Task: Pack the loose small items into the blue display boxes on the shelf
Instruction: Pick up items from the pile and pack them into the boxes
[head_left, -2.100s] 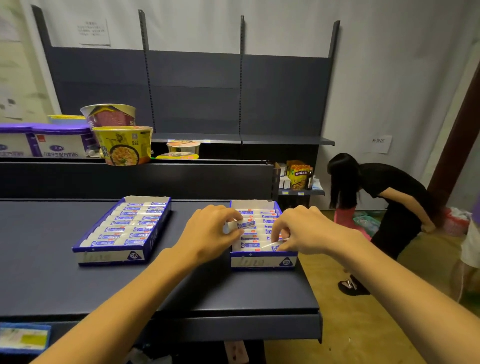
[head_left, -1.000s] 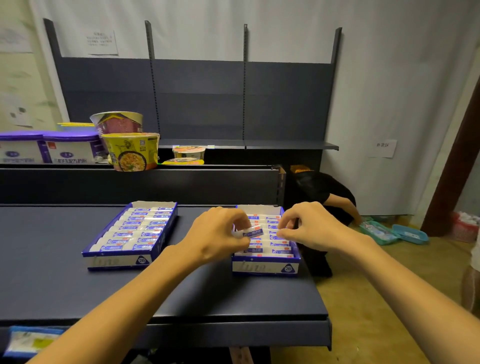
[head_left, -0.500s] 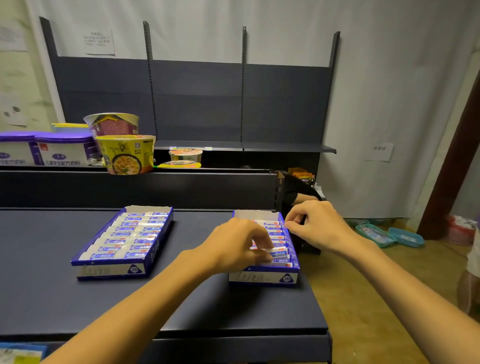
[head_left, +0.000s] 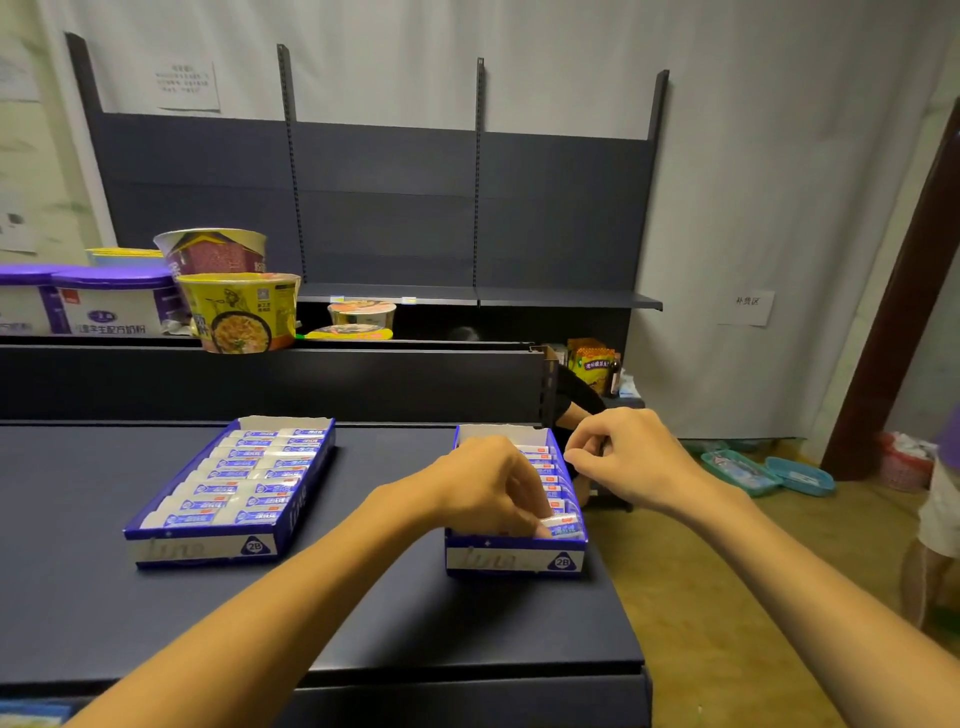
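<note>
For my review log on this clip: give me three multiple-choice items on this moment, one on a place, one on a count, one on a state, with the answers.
1. Where is the left hand?
A. in the right-hand box
B. in the left-hand box
C. on the noodle cups

2. How many blue boxes are on the shelf?
A. one
B. two
C. four

3. The left-hand box is:
A. empty
B. overturned
C. filled with rows of small packs

Answers: 1 A, its fingers press a small pack at the front of the right-hand box. 2 B, two sit side by side. 3 C, packs fill it.
</note>
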